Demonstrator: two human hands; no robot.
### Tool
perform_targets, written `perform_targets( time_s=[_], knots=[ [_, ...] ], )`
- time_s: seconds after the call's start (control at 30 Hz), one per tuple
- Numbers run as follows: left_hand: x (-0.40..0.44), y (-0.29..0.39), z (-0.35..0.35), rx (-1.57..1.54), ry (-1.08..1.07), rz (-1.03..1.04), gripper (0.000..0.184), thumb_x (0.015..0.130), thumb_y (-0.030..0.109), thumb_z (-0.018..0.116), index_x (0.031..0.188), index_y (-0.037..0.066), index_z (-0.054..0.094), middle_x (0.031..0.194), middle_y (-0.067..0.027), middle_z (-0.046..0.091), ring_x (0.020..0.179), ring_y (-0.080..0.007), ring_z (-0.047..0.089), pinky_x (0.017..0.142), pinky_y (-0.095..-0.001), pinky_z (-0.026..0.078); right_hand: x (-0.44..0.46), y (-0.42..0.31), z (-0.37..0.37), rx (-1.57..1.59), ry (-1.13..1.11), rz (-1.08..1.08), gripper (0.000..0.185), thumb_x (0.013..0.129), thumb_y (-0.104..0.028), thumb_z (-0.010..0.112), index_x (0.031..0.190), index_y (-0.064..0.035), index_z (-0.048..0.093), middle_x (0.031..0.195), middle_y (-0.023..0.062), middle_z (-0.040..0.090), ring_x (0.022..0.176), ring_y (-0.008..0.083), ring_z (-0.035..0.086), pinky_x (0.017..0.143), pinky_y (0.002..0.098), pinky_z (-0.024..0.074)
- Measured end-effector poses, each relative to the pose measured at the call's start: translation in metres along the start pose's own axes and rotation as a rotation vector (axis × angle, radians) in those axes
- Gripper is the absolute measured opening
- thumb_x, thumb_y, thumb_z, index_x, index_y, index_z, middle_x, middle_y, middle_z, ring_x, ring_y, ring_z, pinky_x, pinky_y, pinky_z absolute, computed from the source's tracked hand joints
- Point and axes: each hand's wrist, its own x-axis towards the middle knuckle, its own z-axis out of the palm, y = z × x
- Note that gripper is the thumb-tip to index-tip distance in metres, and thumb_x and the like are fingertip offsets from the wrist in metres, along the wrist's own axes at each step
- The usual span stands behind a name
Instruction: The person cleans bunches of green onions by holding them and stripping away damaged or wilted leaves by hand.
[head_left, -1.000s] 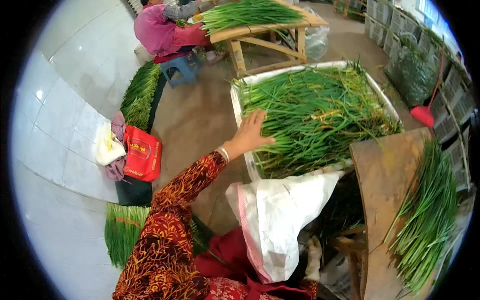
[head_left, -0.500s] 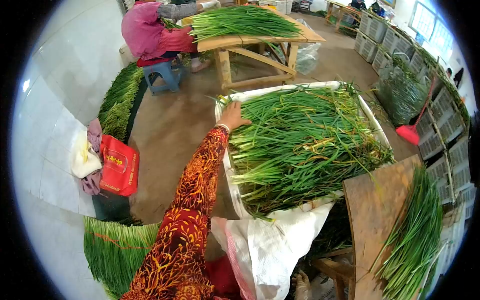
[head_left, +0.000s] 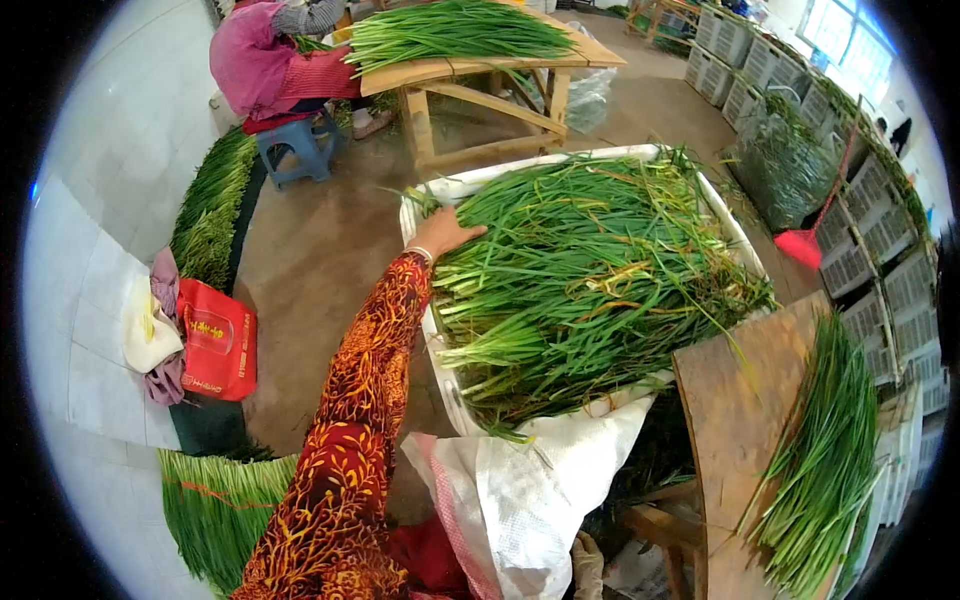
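My left hand [head_left: 445, 233] is at the left rim of a white tub [head_left: 440, 372], its fingers among the pale stem ends of the long green stalks [head_left: 590, 270] heaped inside. The fingertips are hidden in the stalks, so its grip cannot be made out. Low in the view, my right hand [head_left: 587, 566] hangs beside a white woven sack [head_left: 530, 490], mostly cut off and with its fingers not readable. The sack lies over the tub's near edge. Some yellowed leaves are mixed in the heap.
On the right, a wooden board [head_left: 745, 420] bears more stalks. Another person [head_left: 270, 65] sits on a blue stool [head_left: 298, 150] by a wooden table [head_left: 480, 68]. A red bag [head_left: 218, 340], tied bundles [head_left: 220, 515], a red dustpan [head_left: 800, 247] and grey crates [head_left: 865, 225] stand around.
My left hand has moved from above the heap to the tub's left rim, into the stalk ends. The view has shifted, and my right hand has sunk lower in it.
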Motion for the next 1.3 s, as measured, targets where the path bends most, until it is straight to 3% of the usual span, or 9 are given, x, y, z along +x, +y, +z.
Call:
perform_targets(
  time_s=[0.27, 0.3, 0.73, 0.8, 0.83, 0.97, 1.07, 1.23, 1.3],
  knots=[
    [0.003, -0.002, -0.002, -0.053, -0.006, -0.005, 0.11, 0.061, 0.072, 0.056, 0.123, -0.017, 0.031, 0.114, -0.0332, 0.047, 0.109, -0.0376, 0.049, 0.092, -0.037, 0.039, -0.001, -0.011, 0.008, -0.138, 0.007, -0.051, 0.035, 0.09, -0.028, 0.047, 0.117, -0.0064, 0.049, 0.115, 0.0144, 0.05, 0.101, 0.0202, 0.049, 0.082, 0.0282, 0.0426],
    [0.013, -0.001, -0.009, -0.013, -0.304, -0.054, 0.112, 0.06, 0.075, 0.053, 0.122, -0.016, 0.034, 0.12, -0.0335, 0.042, 0.114, -0.0371, 0.044, 0.096, -0.0369, 0.036, -0.001, -0.01, 0.008, -0.152, 0.009, -0.054, 0.034, 0.09, -0.028, 0.047, 0.117, -0.0063, 0.049, 0.114, 0.0142, 0.051, 0.1, 0.0199, 0.05, 0.082, 0.0281, 0.0428],
    [0.001, 0.002, -0.01, -0.11, -0.108, -0.027, 0.115, 0.059, 0.075, 0.054, 0.122, -0.02, 0.03, 0.128, -0.0352, 0.031, 0.12, -0.0374, 0.037, 0.099, -0.0358, 0.032, 0.007, 0.015, 0.004, -0.458, -0.045, -0.234, 0.031, 0.09, -0.025, 0.047, 0.114, -0.0045, 0.051, 0.104, 0.0121, 0.057, 0.09, 0.0169, 0.054, 0.076, 0.027, 0.0448],
    [0.003, 0.003, -0.017, -0.123, -0.172, -0.028, 0.087, 0.058, 0.077, 0.053, 0.086, -0.005, 0.052, 0.082, -0.015, 0.052, 0.074, -0.0277, 0.05, 0.069, -0.0359, 0.039, 0.009, 0.027, 0.0, -0.674, -0.047, -0.389, 0.031, 0.091, -0.025, 0.047, 0.113, -0.0043, 0.051, 0.103, 0.0118, 0.058, 0.089, 0.0165, 0.055, 0.075, 0.0269, 0.0451],
    [0.003, 0.0, -0.014, -0.154, -0.162, 0.016, 0.079, 0.058, 0.078, 0.052, 0.069, 0.0, 0.049, 0.068, -0.0072, 0.045, 0.063, -0.0219, 0.043, 0.061, -0.0342, 0.034, 0.003, 0.014, 0.005, -0.493, -0.066, -0.247, 0.03, 0.09, -0.024, 0.048, 0.113, -0.0034, 0.051, 0.101, 0.0112, 0.059, 0.087, 0.016, 0.056, 0.073, 0.026, 0.0452],
    [-0.002, 0.002, -0.012, -0.181, -0.181, -0.01, 0.082, 0.06, 0.078, 0.051, 0.074, -0.003, 0.051, 0.073, -0.0105, 0.048, 0.068, -0.0231, 0.045, 0.063, -0.0352, 0.035, 0.023, 0.054, -0.005, -0.276, -0.103, -0.295, 0.031, 0.088, -0.023, 0.051, 0.113, -0.003, 0.051, 0.103, 0.0118, 0.059, 0.089, 0.0169, 0.056, 0.074, 0.0248, 0.0448],
    [-0.019, 0.014, -0.022, -0.259, -0.295, -0.036, 0.12, 0.054, 0.076, 0.056, 0.127, -0.015, 0.027, 0.132, -0.0343, 0.025, 0.125, -0.0389, 0.029, 0.102, -0.0407, 0.025, 0.009, 0.015, 0.009, -0.305, -0.067, -0.203, 0.031, 0.088, -0.022, 0.052, 0.112, -0.0027, 0.051, 0.101, 0.0111, 0.059, 0.087, 0.0164, 0.056, 0.072, 0.0246, 0.0446],
    [-0.011, 0.019, -0.027, -0.254, -0.321, -0.026, 0.088, 0.055, 0.062, 0.07, 0.1, -0.009, 0.046, 0.095, -0.0183, 0.05, 0.087, -0.0295, 0.049, 0.079, -0.0325, 0.04, -0.005, -0.014, 0.018, -0.276, -0.043, -0.119, 0.03, 0.088, -0.021, 0.052, 0.111, -0.0022, 0.052, 0.097, 0.0099, 0.059, 0.084, 0.0156, 0.056, 0.07, 0.0242, 0.0443],
    [-0.013, 0.014, -0.018, -0.281, -0.25, 0.031, 0.089, 0.056, 0.062, 0.069, 0.102, -0.011, 0.045, 0.097, -0.0195, 0.05, 0.09, -0.0302, 0.05, 0.08, -0.0327, 0.04, -0.007, -0.019, 0.02, -0.269, -0.039, -0.1, 0.03, 0.088, -0.021, 0.052, 0.111, -0.002, 0.052, 0.096, 0.0094, 0.059, 0.082, 0.0152, 0.056, 0.069, 0.024, 0.0442]
  ],
)
